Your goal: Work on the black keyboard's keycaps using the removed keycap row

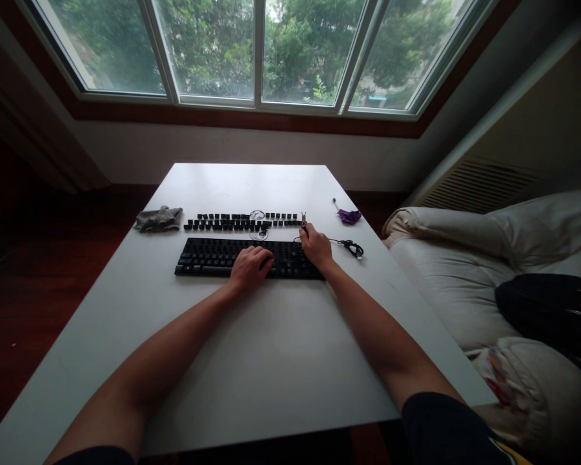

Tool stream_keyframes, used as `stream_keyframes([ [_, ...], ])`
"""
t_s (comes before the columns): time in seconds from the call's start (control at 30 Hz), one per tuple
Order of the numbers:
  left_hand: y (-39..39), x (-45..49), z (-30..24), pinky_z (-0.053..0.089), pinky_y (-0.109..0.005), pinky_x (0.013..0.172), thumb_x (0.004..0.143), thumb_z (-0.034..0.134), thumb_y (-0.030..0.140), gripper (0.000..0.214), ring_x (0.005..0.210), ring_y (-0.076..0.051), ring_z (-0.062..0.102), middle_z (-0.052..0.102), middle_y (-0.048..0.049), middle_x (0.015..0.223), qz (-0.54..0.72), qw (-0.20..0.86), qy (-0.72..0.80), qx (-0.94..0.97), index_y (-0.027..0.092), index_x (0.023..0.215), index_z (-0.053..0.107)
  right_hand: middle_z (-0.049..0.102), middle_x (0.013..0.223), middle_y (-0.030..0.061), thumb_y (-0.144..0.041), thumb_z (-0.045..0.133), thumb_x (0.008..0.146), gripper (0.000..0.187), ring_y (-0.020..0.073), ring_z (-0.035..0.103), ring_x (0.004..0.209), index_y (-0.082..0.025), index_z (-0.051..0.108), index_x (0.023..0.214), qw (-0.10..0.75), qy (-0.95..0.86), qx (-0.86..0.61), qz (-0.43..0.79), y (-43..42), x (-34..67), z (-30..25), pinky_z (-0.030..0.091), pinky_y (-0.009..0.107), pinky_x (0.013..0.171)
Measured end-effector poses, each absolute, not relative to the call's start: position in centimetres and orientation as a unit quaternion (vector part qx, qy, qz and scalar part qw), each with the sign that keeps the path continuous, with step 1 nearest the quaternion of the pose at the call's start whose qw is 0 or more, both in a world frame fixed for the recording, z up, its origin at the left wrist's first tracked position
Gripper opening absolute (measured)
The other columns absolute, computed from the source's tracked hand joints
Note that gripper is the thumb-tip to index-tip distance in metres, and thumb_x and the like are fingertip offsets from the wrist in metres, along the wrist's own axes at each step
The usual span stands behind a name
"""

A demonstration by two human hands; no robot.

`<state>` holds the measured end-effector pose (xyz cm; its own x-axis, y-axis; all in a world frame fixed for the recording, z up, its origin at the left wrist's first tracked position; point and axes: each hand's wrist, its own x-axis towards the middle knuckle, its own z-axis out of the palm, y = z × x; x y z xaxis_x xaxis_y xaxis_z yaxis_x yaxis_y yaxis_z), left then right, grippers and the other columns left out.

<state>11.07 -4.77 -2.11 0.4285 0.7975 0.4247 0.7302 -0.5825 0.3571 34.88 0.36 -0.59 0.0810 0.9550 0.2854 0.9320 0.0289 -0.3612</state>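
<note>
A black keyboard lies across the white table in front of me. My left hand rests on its middle, fingers bent together. A dark bit shows at the fingertips, too small to make out. My right hand is closed around a small two-pronged metal tool above the keyboard's right end, prongs pointing away from me. Behind the keyboard, loose black keycaps stand in rows. Among them are two round, clear-looking items, hard to make out.
A grey cloth lies at the table's left edge. On the right are a coiled black cable and a purple cloth-like item with a thin stick. A pale sofa with a dark bag stands beside the white table.
</note>
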Motion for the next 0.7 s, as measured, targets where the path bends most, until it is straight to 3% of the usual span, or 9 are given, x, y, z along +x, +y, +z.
stream_keyframes([
  [0.17, -4.73, 11.10, -2.20, 0.042, -0.038, 0.087, 0.098, 0.055, 0.032, 0.015, 0.095, -0.022, 0.059, 0.069, -0.0041, 0.099, 0.289, 0.060, 0.452, 0.842, 0.024, 0.102, 0.066, 0.072, 0.084, 0.0109, -0.047, 0.035, 0.103, 0.041, 0.0258, 0.064, 0.077, -0.018, 0.062, 0.116, 0.235, -0.678, -0.696, 0.024, 0.56, 35.17, -0.82, 0.036, 0.029, 0.067],
  [0.5, -4.82, 11.04, -2.10, 0.042, -0.038, 0.087, 0.098, 0.055, 0.033, 0.015, 0.095, -0.022, 0.059, 0.069, -0.0042, 0.099, 0.289, 0.064, 0.453, 0.841, 0.024, 0.102, 0.066, 0.071, 0.074, 0.0033, -0.045, 0.044, 0.100, 0.030, 0.0225, 0.067, 0.074, -0.023, 0.064, 0.101, 0.363, -0.700, -0.602, 0.124, 0.70, 35.27, -1.07, 0.045, 0.029, 0.074],
  [0.7, -4.78, 11.07, -2.15, 0.042, -0.038, 0.087, 0.098, 0.055, 0.033, 0.016, 0.095, -0.022, 0.059, 0.069, -0.0039, 0.099, 0.286, 0.060, 0.454, 0.842, 0.024, 0.102, 0.066, 0.072, 0.076, 0.0030, -0.046, 0.046, 0.098, 0.031, 0.0218, 0.067, 0.074, -0.024, 0.066, 0.103, 0.376, -0.699, -0.597, 0.115, 0.57, 35.11, -0.99, 0.045, 0.029, 0.073],
])
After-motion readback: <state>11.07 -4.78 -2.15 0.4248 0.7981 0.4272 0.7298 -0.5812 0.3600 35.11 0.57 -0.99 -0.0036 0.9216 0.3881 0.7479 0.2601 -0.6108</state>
